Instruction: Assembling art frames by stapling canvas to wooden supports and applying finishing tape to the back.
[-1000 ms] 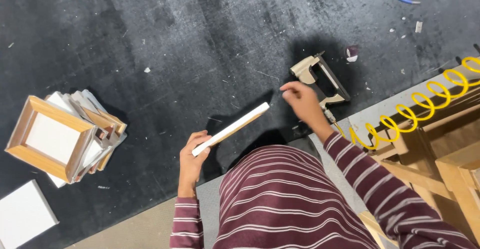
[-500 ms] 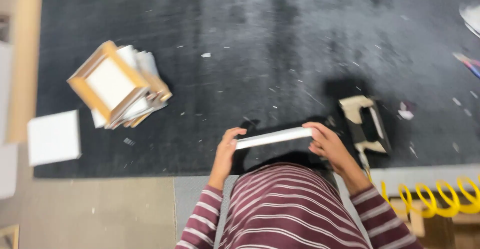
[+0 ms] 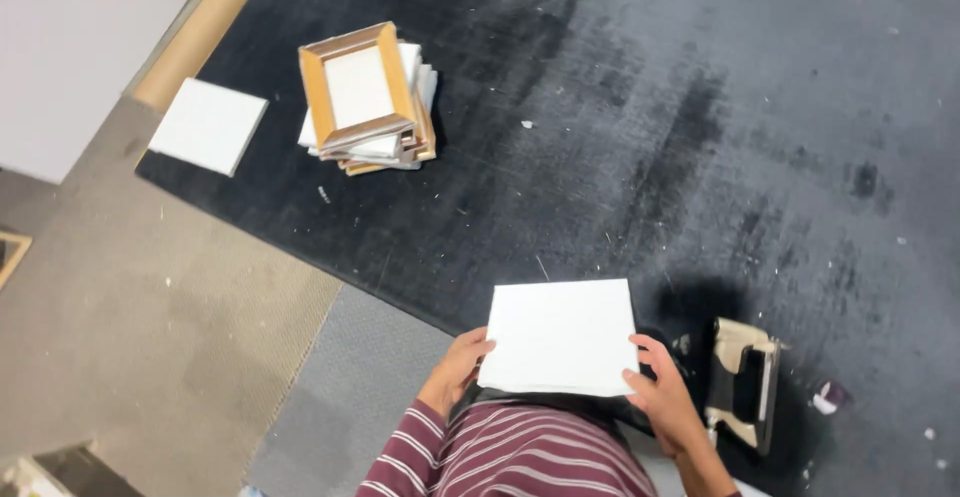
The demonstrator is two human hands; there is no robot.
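Note:
I hold a flat white square panel [image 3: 560, 335] in front of my chest, its broad white face turned up. My left hand [image 3: 458, 367] grips its left edge and my right hand [image 3: 662, 393] grips its lower right edge. Below the panel is my maroon striped shirt [image 3: 520, 452]. Just right of my right hand, a tan and black stapler-like tool [image 3: 745, 383] lies on the black mat [image 3: 640, 107].
A stack of wooden picture frames [image 3: 365, 97] lies on the mat at upper left, with a loose white square [image 3: 208, 125] beside it at the mat's edge. Grey carpet [image 3: 150, 327] covers the floor at left. White specks litter the mat.
The panel has turned from edge-on to showing its flat white face. My right hand left the tool and took the panel's right edge. The view swung right, so the frame stack sits further left.

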